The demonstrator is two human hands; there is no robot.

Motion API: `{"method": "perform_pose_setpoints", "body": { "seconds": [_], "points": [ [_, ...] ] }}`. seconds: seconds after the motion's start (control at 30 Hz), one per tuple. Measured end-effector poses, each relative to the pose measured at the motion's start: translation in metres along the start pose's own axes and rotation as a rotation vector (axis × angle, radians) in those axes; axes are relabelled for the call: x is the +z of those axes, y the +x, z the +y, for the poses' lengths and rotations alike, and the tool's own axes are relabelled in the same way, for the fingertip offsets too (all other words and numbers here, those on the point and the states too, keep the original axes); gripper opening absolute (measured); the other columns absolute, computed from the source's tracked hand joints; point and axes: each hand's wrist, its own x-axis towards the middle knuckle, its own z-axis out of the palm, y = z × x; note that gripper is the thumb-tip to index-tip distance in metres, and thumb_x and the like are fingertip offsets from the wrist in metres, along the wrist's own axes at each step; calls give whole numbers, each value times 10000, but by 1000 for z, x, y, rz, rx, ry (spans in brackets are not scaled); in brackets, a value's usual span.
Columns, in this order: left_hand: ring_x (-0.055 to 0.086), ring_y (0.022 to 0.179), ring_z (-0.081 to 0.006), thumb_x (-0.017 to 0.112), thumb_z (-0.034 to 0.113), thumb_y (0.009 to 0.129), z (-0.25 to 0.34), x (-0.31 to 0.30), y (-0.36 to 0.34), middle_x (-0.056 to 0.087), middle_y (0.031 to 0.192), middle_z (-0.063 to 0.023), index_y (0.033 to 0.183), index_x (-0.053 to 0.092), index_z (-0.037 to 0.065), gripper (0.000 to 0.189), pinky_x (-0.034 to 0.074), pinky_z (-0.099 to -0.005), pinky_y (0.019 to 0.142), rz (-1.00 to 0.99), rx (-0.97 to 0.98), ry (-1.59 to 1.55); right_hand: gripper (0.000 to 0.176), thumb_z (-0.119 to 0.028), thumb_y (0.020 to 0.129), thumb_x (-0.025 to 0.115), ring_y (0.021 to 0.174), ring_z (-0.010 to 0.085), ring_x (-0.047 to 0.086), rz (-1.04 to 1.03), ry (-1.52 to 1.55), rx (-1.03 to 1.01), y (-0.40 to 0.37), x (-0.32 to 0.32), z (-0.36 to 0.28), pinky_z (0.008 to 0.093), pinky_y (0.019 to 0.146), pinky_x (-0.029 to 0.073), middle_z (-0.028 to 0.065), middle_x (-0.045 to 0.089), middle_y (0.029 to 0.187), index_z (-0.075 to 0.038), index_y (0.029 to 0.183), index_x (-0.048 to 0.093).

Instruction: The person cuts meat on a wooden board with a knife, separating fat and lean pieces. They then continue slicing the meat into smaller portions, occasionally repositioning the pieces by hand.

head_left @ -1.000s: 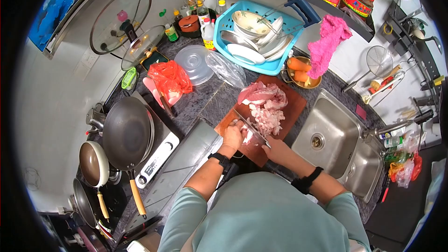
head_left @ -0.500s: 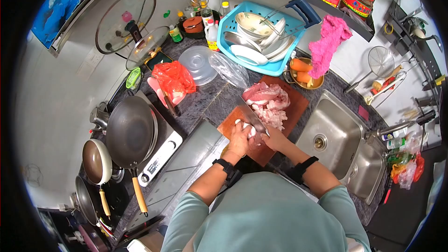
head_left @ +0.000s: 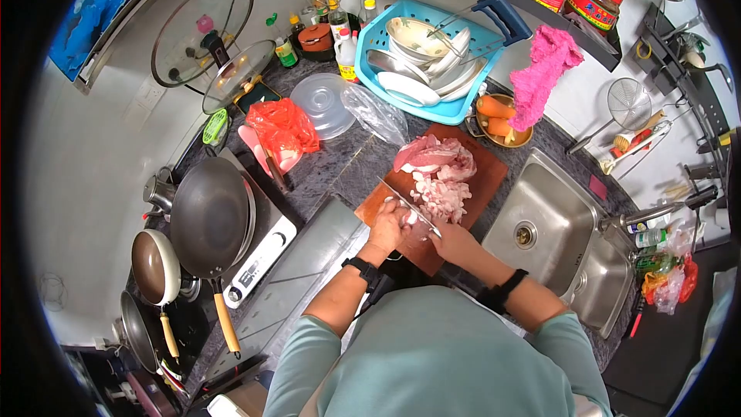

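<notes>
Sink: steel, at 4 o'clock from the board.
Basket: blue, loaded with dishes, at 12 o'clock.
Board: brown, under the meat.
Meat slab: uncut, toward the board's 12 o'clock.
Chopped meat: heaped mid-board, just below the slab.
Right hand: at 5 o'clock, wrapped around the knife handle.
Left hand: at 8 o'clock, fingers curled, pressing a pale piece.
Knife: blade toward 10 o'clock, beside the left fingers.

Knife, handle mostly hidden by right hand
</notes>
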Motion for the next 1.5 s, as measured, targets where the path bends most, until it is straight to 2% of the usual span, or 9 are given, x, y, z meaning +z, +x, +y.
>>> {"method": "perform_pose_setpoints", "body": {
  "seconds": [0.2,0.3,0.4,0.7,0.87,1.03,1.13,1.23,1.5],
  "points": [
    [573,1083,-372,757,104,666,-1,-3,0,612,1143,-167,1078,657,50,428,483,-437,953,25,114,26,284,-221,903,606,928,474,614,69,-17,3,53,18,-15,559,807,481,290,634,949,-3,1073,542],
    [554,1145,-384,737,64,675,8,-15,-2,601,1208,-172,1136,618,44,477,469,-433,995,-87,-131,-54,302,-222,908,604,938,470,616,72,54,-16,39,8,-5,554,813,482,302,634,990,0,1105,549],
    [555,1147,-389,732,60,680,0,-7,-4,606,1206,-173,1142,604,31,480,465,-433,1001,6,-18,-63,323,-223,913,577,917,488,627,128,79,-77,15,-9,6,571,789,490,309,650,941,-3,1146,529],
    [587,1090,-381,728,78,679,-2,-12,9,637,1116,-192,1124,633,35,456,485,-440,963,-50,106,-6,322,-229,914,584,850,504,629,-109,-12,75,-22,-29,-10,585,738,495,324,643,911,-5,1125,490],
    [588,1093,-379,733,74,684,-9,-5,9,637,1125,-193,1141,629,42,470,481,-440,962,-94,105,11,295,-226,907,585,870,493,625,34,42,-37,23,16,2,571,762,487,299,644,898,7,1074,517],
    [585,1095,-380,728,57,699,-6,-7,1,622,1162,-184,1147,621,40,461,480,-438,963,-38,82,-67,282,-196,910,588,954,478,612,42,109,-24,41,14,12,541,806,481,308,629,1002,11,1094,536],
    [574,1117,-382,709,41,713,-3,-11,-4,606,1197,-172,1135,625,42,430,479,-438,973,-8,45,-105,271,-204,912,594,931,488,612,123,90,-108,16,1,14,553,790,478,310,637,946,-6,1088,537],
    [570,1110,-383,706,40,718,-4,-9,-2,598,1210,-166,1123,633,49,412,485,-436,959,-37,80,-64,277,-209,910,604,899,495,613,-34,75,89,-15,-34,-14,569,766,476,306,644,902,-18,1101,543],
    [581,1108,-365,701,31,694,-9,-3,5,627,1162,-161,1068,662,56,377,473,-435,980,-49,121,-40,270,-201,904,592,877,482,627,-27,15,-27,-1,-9,3,566,781,490,296,646,888,1,1071,530]
  ]
}}
